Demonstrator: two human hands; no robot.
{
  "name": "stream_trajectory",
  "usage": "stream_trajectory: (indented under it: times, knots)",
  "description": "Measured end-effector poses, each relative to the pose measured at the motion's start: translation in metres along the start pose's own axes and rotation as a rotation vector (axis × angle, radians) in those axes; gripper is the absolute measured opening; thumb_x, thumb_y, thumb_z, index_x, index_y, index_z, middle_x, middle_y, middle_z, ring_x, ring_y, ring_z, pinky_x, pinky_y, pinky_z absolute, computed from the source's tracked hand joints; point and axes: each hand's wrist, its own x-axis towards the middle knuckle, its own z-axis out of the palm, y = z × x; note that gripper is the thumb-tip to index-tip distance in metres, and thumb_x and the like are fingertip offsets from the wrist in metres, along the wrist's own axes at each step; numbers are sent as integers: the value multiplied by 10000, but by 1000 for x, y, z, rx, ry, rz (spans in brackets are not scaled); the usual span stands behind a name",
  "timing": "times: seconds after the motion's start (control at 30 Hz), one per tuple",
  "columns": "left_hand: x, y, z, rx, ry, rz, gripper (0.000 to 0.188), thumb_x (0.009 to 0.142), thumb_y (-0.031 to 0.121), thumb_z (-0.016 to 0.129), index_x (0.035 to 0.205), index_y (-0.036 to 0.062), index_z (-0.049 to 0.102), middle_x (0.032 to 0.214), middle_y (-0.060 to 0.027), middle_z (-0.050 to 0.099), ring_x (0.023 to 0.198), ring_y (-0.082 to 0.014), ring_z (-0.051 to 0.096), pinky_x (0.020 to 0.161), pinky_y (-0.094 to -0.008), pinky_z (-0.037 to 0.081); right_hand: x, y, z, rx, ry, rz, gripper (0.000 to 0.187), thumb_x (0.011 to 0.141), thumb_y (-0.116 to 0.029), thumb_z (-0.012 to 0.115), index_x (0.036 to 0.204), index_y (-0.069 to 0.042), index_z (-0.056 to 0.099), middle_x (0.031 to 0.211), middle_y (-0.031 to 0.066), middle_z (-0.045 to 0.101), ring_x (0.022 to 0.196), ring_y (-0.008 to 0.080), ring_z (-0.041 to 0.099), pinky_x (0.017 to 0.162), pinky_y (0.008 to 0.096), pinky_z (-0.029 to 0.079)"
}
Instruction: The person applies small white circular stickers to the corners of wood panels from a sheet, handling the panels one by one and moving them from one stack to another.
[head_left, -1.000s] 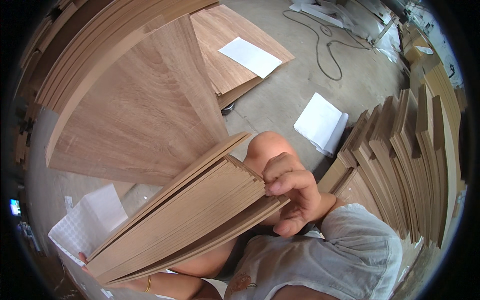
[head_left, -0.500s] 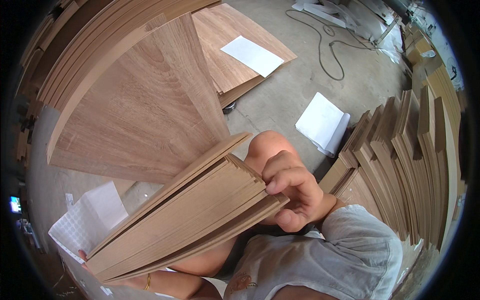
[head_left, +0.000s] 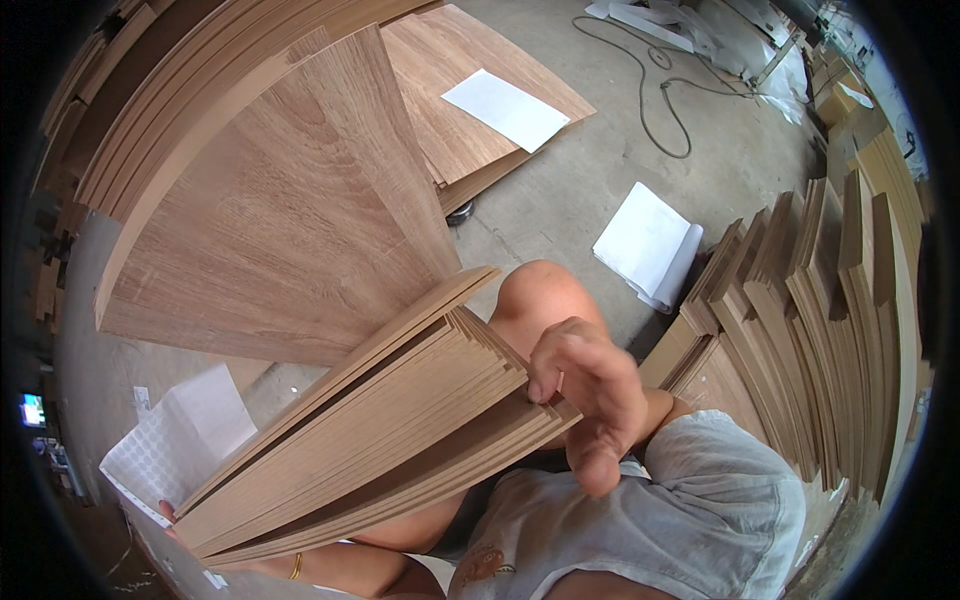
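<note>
A fanned stack of thin brown boards (head_left: 340,440) leans across my lap, long edges facing up. My left hand (head_left: 168,513) grips its lower-left end; most of that hand is hidden behind the boards, with a gold bracelet at the wrist. At the upper-right end, my right hand (head_left: 590,395) touches the board corners with bent fingertips, its thumb stretched down and away from them. A dark gap separates a few boards on the side nearest me from the others. Beyond the stack stands a large wood-grain panel (head_left: 270,210).
Tall stacks of boards stand on the right (head_left: 800,330) and at upper left (head_left: 200,90). White sheets (head_left: 508,108) lie on a low wood-grain pile (head_left: 450,60). A paper pad (head_left: 645,245) and cable (head_left: 645,100) are on the floor; a printed sheet (head_left: 190,430) is at left.
My right thumb has swung down and away from the board corners. The gap between the nearest boards and the others has widened. My left hand stays in place.
</note>
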Motion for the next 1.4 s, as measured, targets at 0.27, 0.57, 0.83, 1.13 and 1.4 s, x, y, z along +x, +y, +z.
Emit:
stream_trajectory:
  times: [0.27,0.57,0.83,1.13,1.4]
  knots:
    - [-8,9,19,133,76,36,394,920,274,348,1223,47,456,1098,-162,529,896,-226,573,769,-338,499,0,3,-13,-80,-230,-84,501,814,-310,496,1034,141,510,905,190,492,766,216,483,668,266,371]
    - [-17,20,37,288,88,131,420,932,301,309,1209,35,477,1100,-138,530,912,-199,562,766,-310,493,-3,9,-3,-126,-129,-193,437,778,-346,515,990,37,516,996,236,494,866,253,469,774,310,356]
    - [-10,8,22,317,-14,231,421,936,298,302,1206,27,477,1070,-112,537,905,-195,561,755,-304,492,-2,10,-2,117,-175,-48,454,759,-309,537,1032,50,482,1042,249,448,897,255,464,788,330,366]
    - [-13,7,27,197,43,154,410,924,282,332,1210,22,470,1080,-99,537,896,-181,558,775,-290,490,3,4,-4,154,-197,14,418,727,-171,594,1044,68,463,1020,221,413,888,240,456,786,318,371]
    - [-13,14,27,368,-6,306,413,933,282,310,1209,17,466,1118,-105,525,921,-181,555,768,-297,501,3,0,-3,207,-185,73,439,732,-205,597,1042,76,464,995,207,422,855,224,464,736,281,379]
